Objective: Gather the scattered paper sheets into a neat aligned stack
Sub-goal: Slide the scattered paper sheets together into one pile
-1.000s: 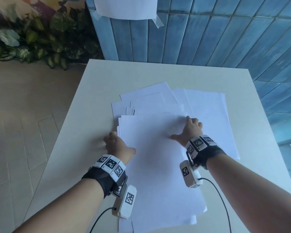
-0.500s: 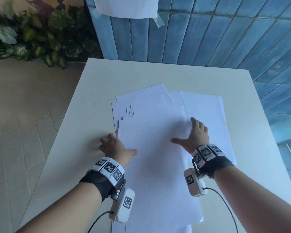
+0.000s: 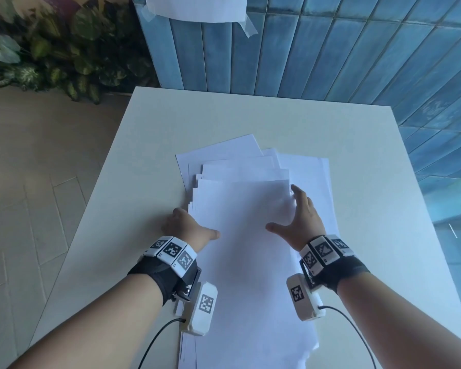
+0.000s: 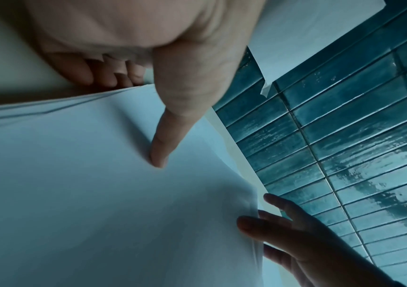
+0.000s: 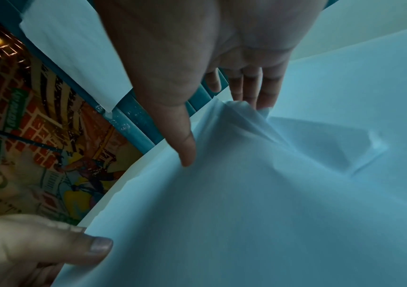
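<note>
A loose pile of white paper sheets lies fanned out on the white table, its far corners sticking out at different angles. My left hand holds the pile's left edge. Its thumb presses on the top sheet and its fingers curl against the edge. My right hand is on the right side with fingers straight. They push the sheets' right edge, which buckles up, and the thumb lies on top.
A blue tiled wall stands behind the table, with one sheet taped to it. Leafy plants and a tiled floor lie to the left. Bare tabletop surrounds the pile on its far and right sides.
My right hand slid back and to the left, pushing the right-hand sheets inward, so the fan is narrower. The left hand stayed at the left edge.
</note>
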